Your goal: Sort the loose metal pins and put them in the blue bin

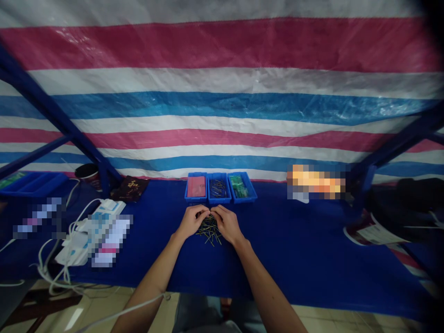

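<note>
My left hand and my right hand curl inward over the blue table cover, fingertips meeting at the top of a loose pile of thin dark pins with pale tips. Whether the fingers pinch any pins is hidden. Just beyond my hands stand several small blue plastic bins side by side. The left bin holds a flat pink piece, the middle bin holds thin pins, and the right bin holds green parts.
On the left lie a white power strip with white cables, a blue tray, a dark cup and a dark pouch. Blue metal struts frame a striped tarp behind the table. Printed paper lies at the right.
</note>
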{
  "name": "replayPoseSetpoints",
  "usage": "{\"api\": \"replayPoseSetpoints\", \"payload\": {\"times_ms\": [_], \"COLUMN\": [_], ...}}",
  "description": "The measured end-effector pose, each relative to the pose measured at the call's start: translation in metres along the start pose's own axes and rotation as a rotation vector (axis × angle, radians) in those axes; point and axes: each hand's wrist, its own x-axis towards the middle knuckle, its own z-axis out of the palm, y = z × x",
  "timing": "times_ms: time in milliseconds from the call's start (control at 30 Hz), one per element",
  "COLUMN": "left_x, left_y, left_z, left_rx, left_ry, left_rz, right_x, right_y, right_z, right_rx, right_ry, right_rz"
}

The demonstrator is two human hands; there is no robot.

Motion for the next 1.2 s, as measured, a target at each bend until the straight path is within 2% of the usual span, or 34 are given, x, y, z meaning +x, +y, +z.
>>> {"api": "replayPoseSetpoints", "payload": {"times_ms": [333,567,1000,1200], "left_x": [0.0,0.0,0.0,-0.001], "left_y": [0.001,-0.001,0.003,0.003], "left_z": [0.001,0.001,0.001,0.001], "left_rx": [-0.009,0.003,-0.005,0.024], "left_ry": [0.009,0.009,0.006,0.014], "left_rz": [0.007,0.013,0.032,0.025], "right_x": [0.0,0.0,0.0,0.001], "right_y": [0.001,0.007,0.01,0.003], "right_z": [0.001,0.006,0.009,0.001], "right_rx": [-0.108,-0.19,-0.181,-0.109], "right_ry": [-0.07,-0.06,-0.027,-0.014], "right_rz": [0.018,-0.006,0.017,0.063]}}
